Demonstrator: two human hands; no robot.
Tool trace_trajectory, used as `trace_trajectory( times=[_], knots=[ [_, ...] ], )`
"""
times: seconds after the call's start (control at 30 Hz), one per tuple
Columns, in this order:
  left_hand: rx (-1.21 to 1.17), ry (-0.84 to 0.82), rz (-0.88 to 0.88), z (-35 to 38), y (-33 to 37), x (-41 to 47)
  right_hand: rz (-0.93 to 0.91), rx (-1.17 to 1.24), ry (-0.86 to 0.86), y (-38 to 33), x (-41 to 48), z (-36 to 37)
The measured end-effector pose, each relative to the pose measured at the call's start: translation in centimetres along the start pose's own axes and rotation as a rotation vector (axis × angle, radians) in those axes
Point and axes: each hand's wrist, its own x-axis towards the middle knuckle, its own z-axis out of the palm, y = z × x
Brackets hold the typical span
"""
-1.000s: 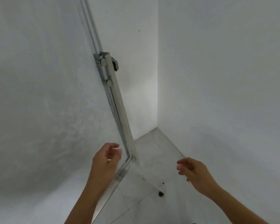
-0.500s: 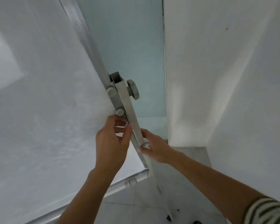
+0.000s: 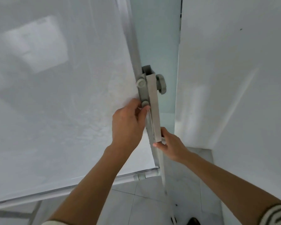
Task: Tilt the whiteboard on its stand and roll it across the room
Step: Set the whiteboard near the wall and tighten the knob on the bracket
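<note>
The whiteboard fills the left of the view, its white face tilted and framed in grey metal. Along its right edge runs the grey stand post, with a round knob on the pivot bracket at its top. My left hand is closed on the board's right edge just below the bracket. My right hand is wrapped around the post lower down, thumb in front. A caster of the stand shows on the floor at the bottom.
White walls stand close on the right and form a corner behind the post. Grey floor tiles show below the board's bottom rail. A dark shoe tip is near the caster.
Both hands rose from open, below the board's corner, to grasp its right edge and the post. The view came closer, and the board now looks more upright.
</note>
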Motion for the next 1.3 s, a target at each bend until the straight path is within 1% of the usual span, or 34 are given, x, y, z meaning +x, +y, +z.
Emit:
trace_trajectory(
  times=[0.1,0.17,0.27,0.43,0.67,0.97,1.1,1.3],
  knots=[
    [-0.038,-0.055,0.077,-0.5,1.1,-2.1,0.062,-0.006,0.043,-0.8,-3.8,0.1],
    [-0.104,-0.092,0.105,-0.8,1.8,-3.9,0.104,-0.04,0.07,-1.4,-6.6,0.3],
    [-0.201,-0.15,0.113,-1.6,3.0,-6.9,0.161,-0.077,0.107,-2.4,-10.9,1.0],
    [-0.274,-0.237,0.127,-3.8,5.1,-12.9,0.251,-0.102,0.139,-4.1,-18.4,2.4],
    [-0.301,-0.264,0.133,-7.0,7.4,-20.3,0.243,-0.061,0.189,-5.9,-26.9,4.7],
    [-0.347,-0.276,0.083,-11.4,10.6,-30.4,0.198,-0.049,0.223,-8.1,-37.4,7.6],
    [-0.346,-0.316,0.073,-14.0,11.1,-34.3,0.237,-0.068,0.224,-9.5,-41.7,9.7],
    [-0.362,-0.34,0.103,-17.2,10.6,-38.2,0.249,-0.091,0.244,-11.8,-45.9,12.6]
  ],
)
